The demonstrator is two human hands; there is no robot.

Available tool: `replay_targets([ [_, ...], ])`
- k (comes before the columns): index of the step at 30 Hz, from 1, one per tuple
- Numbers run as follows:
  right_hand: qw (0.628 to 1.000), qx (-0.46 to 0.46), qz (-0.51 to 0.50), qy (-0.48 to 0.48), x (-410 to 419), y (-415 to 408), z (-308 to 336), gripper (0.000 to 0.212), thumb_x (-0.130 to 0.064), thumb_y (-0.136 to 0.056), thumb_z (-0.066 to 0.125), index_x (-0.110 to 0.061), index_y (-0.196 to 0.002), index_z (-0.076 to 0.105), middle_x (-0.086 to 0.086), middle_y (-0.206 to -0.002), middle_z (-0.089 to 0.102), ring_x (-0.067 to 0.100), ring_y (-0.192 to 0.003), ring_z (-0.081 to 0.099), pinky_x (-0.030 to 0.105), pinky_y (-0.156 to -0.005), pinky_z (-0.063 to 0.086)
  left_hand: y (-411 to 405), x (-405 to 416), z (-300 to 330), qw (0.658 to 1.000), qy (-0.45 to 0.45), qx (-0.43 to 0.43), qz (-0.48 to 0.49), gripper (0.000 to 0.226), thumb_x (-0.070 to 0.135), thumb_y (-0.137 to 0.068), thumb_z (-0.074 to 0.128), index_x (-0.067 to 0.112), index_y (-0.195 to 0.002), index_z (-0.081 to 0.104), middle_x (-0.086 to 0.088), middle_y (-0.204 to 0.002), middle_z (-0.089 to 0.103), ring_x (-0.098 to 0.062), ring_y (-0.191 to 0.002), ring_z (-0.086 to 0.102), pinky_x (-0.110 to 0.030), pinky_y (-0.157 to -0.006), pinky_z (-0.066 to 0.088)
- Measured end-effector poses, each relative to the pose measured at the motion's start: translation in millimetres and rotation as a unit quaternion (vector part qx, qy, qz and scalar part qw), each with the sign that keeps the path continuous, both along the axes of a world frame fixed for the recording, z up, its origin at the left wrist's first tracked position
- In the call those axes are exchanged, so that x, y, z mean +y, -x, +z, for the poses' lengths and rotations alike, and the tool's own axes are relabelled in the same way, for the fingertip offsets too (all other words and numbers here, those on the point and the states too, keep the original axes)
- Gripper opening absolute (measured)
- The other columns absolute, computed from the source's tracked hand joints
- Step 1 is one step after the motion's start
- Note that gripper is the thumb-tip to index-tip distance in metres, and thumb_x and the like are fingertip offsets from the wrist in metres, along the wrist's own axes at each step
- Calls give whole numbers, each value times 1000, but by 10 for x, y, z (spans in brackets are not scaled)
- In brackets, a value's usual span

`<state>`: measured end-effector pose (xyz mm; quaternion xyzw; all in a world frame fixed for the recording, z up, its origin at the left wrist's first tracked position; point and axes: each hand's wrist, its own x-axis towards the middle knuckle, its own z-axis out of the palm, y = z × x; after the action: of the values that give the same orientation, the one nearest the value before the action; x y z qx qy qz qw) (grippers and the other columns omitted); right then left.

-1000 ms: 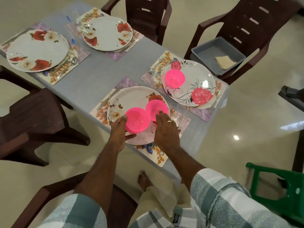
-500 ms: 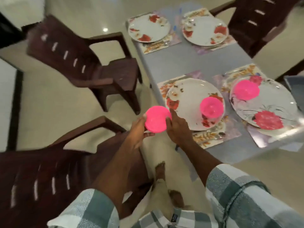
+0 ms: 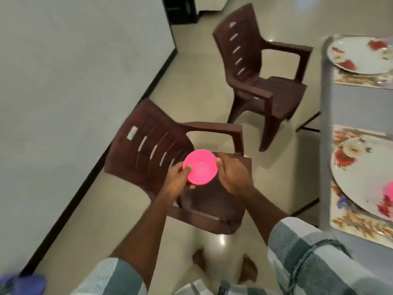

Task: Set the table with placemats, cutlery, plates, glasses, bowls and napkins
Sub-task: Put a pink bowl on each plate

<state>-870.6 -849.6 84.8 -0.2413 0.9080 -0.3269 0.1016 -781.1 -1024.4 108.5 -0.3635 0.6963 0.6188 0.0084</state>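
I hold a pink plastic bowl (image 3: 201,167) in front of me, above a brown chair. My left hand (image 3: 179,174) grips its left rim with the thumb inside the bowl. My right hand (image 3: 232,173) cups the bowl's right side. At the right edge lies the grey table (image 3: 328,116) with a floral plate (image 3: 361,167) on a placemat (image 3: 348,222). Part of a second pink bowl (image 3: 389,189) shows on that plate. A further floral plate (image 3: 359,54) sits on another placemat at the upper right.
A brown plastic chair (image 3: 161,150) stands directly under my hands, and a second brown chair (image 3: 261,71) stands beyond it beside the table. A white wall with a dark skirting runs along the left. My bare feet show on the tiled floor below.
The view has swung left, away from the table. Both hands have carried the pink bowl off the table edge and now hold it over the near chair.
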Motion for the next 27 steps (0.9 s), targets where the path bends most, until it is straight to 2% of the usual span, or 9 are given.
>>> replay_targets([
  [2,999,26,29,0,-375,-97,12,53,-51,-105,23,-20,-128,59,6,-120,70,28,-110,65,42,-93,53,-246,-420,6,999,-2,-12,37,21,23,-102,59,11,-118,64,-12,-106,69,-30,-85,71,-53,-70,62],
  [4,995,58,74,-14,-940,-230,23,55,-44,-105,28,-12,-137,58,9,-139,61,27,-129,57,43,-108,46,-548,-954,-7,998,-2,-15,68,29,27,-103,58,10,-126,63,-12,-112,69,-33,-94,72,-43,-66,63],
  [7,990,74,112,-50,-1542,-321,30,57,-42,-105,27,-11,-147,49,7,-155,45,24,-144,42,46,-118,34,-791,-1516,-6,996,6,-22,82,31,29,-104,54,12,-129,61,-10,-110,69,-29,-89,73,-40,-68,63],
  [10,984,115,123,-66,-2378,-479,-27,53,-39,-106,30,-13,-149,47,5,-158,40,23,-147,36,49,-119,30,-1051,-2388,-3,995,3,-4,98,34,29,-105,54,8,-131,60,-18,-105,70,-36,-85,74,-40,-66,63],
  [14,979,140,111,-95,-3325,-670,10,55,-40,-104,29,-14,-150,45,5,-160,37,25,-149,31,52,-118,30,-1349,-3394,26,995,-12,4,100,33,26,-105,53,6,-131,58,-17,-106,68,-36,-81,74,-44,-68,64],
  [18,974,144,103,-142,-4141,-734,76,55,-40,-105,29,-15,-153,39,4,-162,33,25,-151,26,50,-120,26,-1447,-4288,10,996,-6,3,92,36,27,-104,55,5,-134,58,-19,-112,65,-39,-86,73,-46,-69,63],
  [23,964,153,96,-193,-4850,-561,64,58,-40,-105,24,-13,-155,34,7,-163,32,24,-152,24,48,-123,18,-1187,-5101,-61,992,-30,-1,119,35,27,-104,55,7,-132,58,-21,-111,66,-42,-84,73,-42,-63,62],
  [27,969,128,78,-196,-5427,-224,-19,59,-41,-106,24,-13,-158,26,6,-166,23,23,-154,16,47,-124,14,-696,-5665,-97,995,-44,-13,91,34,29,-104,54,10,-132,56,-18,-111,64,-38,-83,74,-43,-67,63],
])
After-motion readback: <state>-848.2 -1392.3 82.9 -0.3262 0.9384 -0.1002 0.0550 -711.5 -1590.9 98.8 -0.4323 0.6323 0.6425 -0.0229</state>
